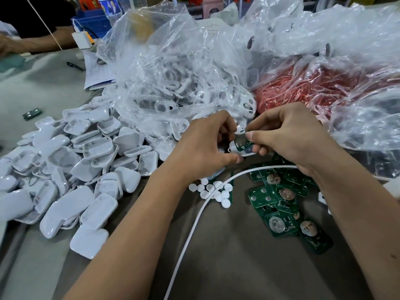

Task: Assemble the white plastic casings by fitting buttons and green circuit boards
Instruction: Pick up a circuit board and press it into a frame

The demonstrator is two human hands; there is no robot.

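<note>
My left hand [205,144] grips a white plastic casing [232,147] from the left, thumb under it. My right hand [287,137] pinches a green circuit board [242,145] with a silver disc and holds it tilted on the casing. Both hands hover above the table centre. Small white round buttons [216,191] lie in a cluster below the hands. A loose pile of green circuit boards [281,202] lies at the right. A big heap of white casings [75,165] covers the table's left side.
A clear bag of white casing parts [173,83] stands behind the hands, and a bag of red material [313,87] at back right. A white cable [194,224] runs across the table. One lone board [32,113] lies far left. Another person's arm [32,43] rests at top left.
</note>
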